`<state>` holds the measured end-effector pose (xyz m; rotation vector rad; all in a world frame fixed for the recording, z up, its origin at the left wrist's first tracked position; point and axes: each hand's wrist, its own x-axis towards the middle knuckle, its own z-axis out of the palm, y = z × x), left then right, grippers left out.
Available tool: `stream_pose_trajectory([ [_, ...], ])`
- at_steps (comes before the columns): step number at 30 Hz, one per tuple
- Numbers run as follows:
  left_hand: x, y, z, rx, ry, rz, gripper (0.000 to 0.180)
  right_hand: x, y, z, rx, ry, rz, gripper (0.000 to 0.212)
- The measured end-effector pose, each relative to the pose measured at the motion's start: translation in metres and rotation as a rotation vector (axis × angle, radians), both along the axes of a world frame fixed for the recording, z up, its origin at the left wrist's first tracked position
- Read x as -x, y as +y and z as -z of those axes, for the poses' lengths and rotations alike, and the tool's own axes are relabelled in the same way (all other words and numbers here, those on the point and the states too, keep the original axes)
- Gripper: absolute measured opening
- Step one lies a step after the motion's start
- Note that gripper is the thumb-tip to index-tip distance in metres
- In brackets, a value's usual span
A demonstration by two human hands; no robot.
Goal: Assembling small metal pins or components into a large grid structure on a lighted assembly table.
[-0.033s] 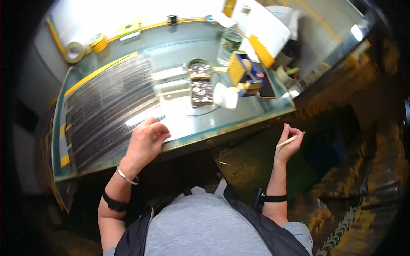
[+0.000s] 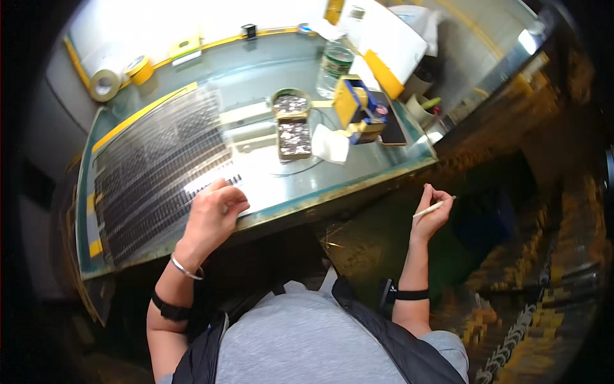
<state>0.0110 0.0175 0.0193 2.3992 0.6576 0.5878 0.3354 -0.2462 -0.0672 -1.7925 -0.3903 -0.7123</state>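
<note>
The right hand (image 2: pixel 433 214) pinches a slim white pen-like stick (image 2: pixel 426 210) between its fingers, right of the tabletop (image 2: pixel 281 192)'s near edge, its long axis slanting near left to far right; the left hand (image 2: pixel 212 214), fingers curled, is much nearer the dark banded sheet (image 2: pixel 153 173), which lies left and far of those fingers, its bands rising toward the far right; whether the left fingers hold anything I cannot tell; that hand hides part of the sheet; farther off, the glittering bits in the two-part container (image 2: pixel 279 139) are too small to make out.
</note>
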Motion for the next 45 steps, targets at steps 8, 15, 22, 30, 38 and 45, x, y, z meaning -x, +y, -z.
stream_pose_trajectory([
  [8, -0.003, 0.000, -0.001, -0.054, 0.040, 0.019, 0.013, -0.021, 0.015, 0.019, 0.177, -0.088, 0.143, 0.023],
  [15, 0.003, -0.012, 0.004, -0.243, -0.083, 0.080, 0.012, -0.001, 0.015, 0.033, 0.124, -0.075, -0.005, 0.007],
  [22, -0.058, 0.011, -0.033, -0.173, -0.229, 0.158, 0.009, 0.061, 0.054, -0.023, -0.123, -0.088, -0.460, 0.007],
  [30, -0.105, 0.034, -0.021, 0.089, -0.122, 0.088, 0.019, 0.114, 0.104, -0.046, -0.027, -0.228, -0.872, 0.019],
  [38, 0.003, 0.012, -0.021, -0.329, 0.121, -0.011, 0.047, 0.117, 0.102, -0.049, -0.103, 0.033, -1.137, 0.039],
  [45, 0.059, -0.036, 0.018, -0.410, 0.042, -0.097, 0.043, 0.146, 0.126, -0.061, 0.241, -0.184, -1.310, 0.019],
])
